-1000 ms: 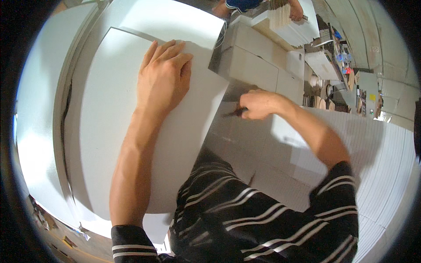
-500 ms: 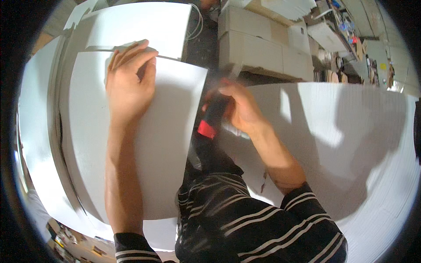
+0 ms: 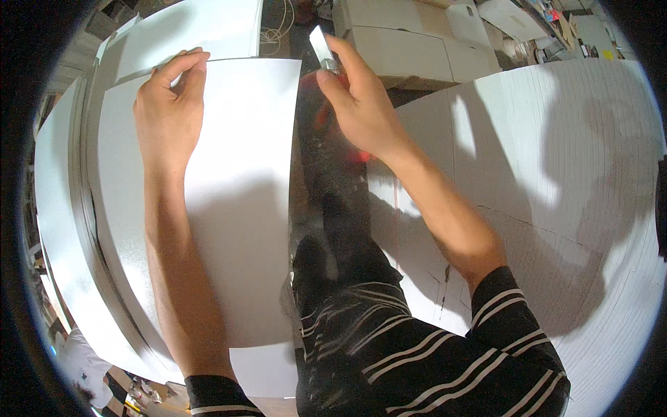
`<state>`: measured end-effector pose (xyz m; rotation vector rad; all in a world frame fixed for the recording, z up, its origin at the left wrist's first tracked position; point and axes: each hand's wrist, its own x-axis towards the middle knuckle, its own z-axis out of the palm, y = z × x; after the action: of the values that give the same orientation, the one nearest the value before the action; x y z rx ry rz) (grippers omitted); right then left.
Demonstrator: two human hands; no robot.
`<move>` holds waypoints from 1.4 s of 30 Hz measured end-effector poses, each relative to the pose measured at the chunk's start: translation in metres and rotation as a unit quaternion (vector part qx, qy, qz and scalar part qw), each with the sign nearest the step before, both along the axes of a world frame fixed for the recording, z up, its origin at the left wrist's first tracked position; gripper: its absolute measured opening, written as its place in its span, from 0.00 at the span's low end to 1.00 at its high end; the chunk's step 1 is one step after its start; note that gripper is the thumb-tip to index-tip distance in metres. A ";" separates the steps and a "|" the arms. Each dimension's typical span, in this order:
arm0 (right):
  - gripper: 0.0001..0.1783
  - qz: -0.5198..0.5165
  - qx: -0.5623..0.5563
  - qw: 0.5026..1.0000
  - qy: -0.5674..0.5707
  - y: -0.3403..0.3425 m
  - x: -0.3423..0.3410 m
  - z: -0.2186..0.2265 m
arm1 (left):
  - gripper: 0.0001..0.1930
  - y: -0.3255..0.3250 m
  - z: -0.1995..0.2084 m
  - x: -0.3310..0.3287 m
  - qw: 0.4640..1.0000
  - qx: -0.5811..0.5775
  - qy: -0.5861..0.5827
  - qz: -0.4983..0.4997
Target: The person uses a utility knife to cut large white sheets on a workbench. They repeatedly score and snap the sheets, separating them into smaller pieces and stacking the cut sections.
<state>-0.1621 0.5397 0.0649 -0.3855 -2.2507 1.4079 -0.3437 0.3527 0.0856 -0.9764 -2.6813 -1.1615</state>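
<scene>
My left hand (image 3: 169,111) lies at the far edge of a large white board (image 3: 240,167). Its fingers are bent over that edge, with the thumb close against them; the fingertips are partly hidden. In my right hand (image 3: 365,104) is a utility knife (image 3: 320,44), its broad metal blade pointing away from me. Red shows on its dark handle, which is mostly covered by the hand and blurred. The knife is beside the board's far right corner, over the dark gap, apart from the board.
More white boards (image 3: 201,31) lie beyond and under this one. To the right spreads a wide, ribbed white stack (image 3: 577,174). Cardboard boxes (image 3: 403,48) stand beyond the gap, with a pale coiled cable (image 3: 276,33) beside them. Another person's white garment (image 3: 82,368) shows at lower left.
My right hand has swung away from me and turned, bringing the blade clearly into sight. The left fingers have drawn closer together. The whole view has shifted.
</scene>
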 end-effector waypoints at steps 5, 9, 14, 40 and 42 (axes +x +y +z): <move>0.22 -0.020 0.168 0.986 -0.002 0.002 0.002 0.005 | 0.15 0.004 0.001 0.003 0.999 -0.021 -0.019 0.018; 0.18 -0.033 0.181 0.983 -0.017 -0.001 -0.001 0.010 | 0.14 0.007 0.001 0.004 1.000 -0.014 -0.020 0.014; 0.18 -0.033 0.248 0.968 -0.002 0.002 -0.007 0.006 | 0.15 0.009 0.001 0.003 0.999 -0.013 -0.031 0.005; 0.22 0.003 0.056 0.997 0.059 -0.079 0.090 -0.014 | 0.14 0.015 0.003 0.003 1.000 -0.022 -0.004 0.021; 0.17 -0.078 -0.011 0.994 0.071 -0.043 0.049 -0.022 | 0.14 0.016 0.004 0.003 1.000 -0.014 0.003 0.007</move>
<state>-0.1135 0.4963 0.0425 -0.4436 -2.0482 1.3369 -0.3409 0.3691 0.0895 -0.9630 -2.7015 -1.1208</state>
